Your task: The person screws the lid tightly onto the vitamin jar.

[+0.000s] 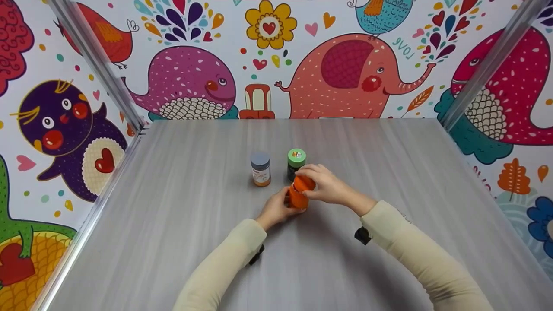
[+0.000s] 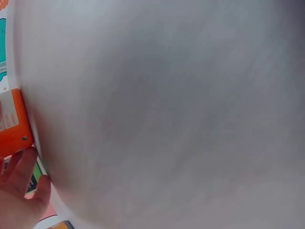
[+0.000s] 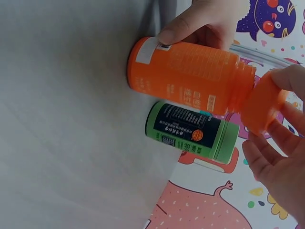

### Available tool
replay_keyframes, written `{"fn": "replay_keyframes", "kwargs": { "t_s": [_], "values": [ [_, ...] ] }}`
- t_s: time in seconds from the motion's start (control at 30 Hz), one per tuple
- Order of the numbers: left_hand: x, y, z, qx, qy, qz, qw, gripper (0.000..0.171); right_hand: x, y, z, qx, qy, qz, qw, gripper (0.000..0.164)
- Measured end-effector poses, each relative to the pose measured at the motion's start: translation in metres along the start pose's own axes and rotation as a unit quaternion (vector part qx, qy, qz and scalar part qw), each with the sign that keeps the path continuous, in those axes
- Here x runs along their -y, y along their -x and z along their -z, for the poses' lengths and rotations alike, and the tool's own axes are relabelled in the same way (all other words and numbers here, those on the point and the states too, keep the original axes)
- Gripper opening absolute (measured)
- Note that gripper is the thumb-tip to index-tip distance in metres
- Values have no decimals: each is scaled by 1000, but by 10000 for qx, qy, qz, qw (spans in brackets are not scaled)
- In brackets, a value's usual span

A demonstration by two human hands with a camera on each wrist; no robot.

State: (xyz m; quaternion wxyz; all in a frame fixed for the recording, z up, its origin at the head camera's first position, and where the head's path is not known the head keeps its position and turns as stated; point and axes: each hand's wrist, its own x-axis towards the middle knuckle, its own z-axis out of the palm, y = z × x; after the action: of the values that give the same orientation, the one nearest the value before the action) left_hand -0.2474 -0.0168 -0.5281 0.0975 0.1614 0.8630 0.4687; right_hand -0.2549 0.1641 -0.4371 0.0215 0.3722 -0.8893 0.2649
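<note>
An orange bottle [image 1: 299, 198] stands on the table, its side gripped by my left hand [image 1: 278, 208]. With the fingers of my right hand [image 1: 326, 185] I hold its orange cap [image 3: 261, 102], which is tilted at the mouth. In the right wrist view the bottle's threaded neck shows, with the cap apart from it along part of the rim. Just behind the bottle is a green-lidded dark jar [image 1: 296, 159], partly covered by the right hand. The left wrist view catches only part of the orange bottle [image 2: 13, 126] and a hand [image 2: 21, 195].
A jar with a grey lid [image 1: 261, 168] and an orange base stands left of the green-lidded jar. The grey table [image 1: 185, 207] is bordered by cartoon-printed walls [image 1: 259, 65] at the back and both sides, with metal rails [image 1: 103, 73] at the corners.
</note>
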Motion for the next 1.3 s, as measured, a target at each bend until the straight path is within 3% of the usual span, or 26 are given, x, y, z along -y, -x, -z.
{"fn": "replay_keyframes", "kwargs": {
  "t_s": [0.33, 1.0, 1.3],
  "values": [
    [-1, 0, 1, 66, 100, 78, 9999, 60, 6, -6, -2, 396, 3, -244, 9989, 41],
    [2, 1, 1, 34, 180, -195, 9996, 57, 3, -6, -7, 453, 49, 85, 9989, 38],
    [2, 1, 1, 16, 163, -124, 9998, 56, 3, -7, -8, 512, 41, -164, 9985, 38]
  ]
}}
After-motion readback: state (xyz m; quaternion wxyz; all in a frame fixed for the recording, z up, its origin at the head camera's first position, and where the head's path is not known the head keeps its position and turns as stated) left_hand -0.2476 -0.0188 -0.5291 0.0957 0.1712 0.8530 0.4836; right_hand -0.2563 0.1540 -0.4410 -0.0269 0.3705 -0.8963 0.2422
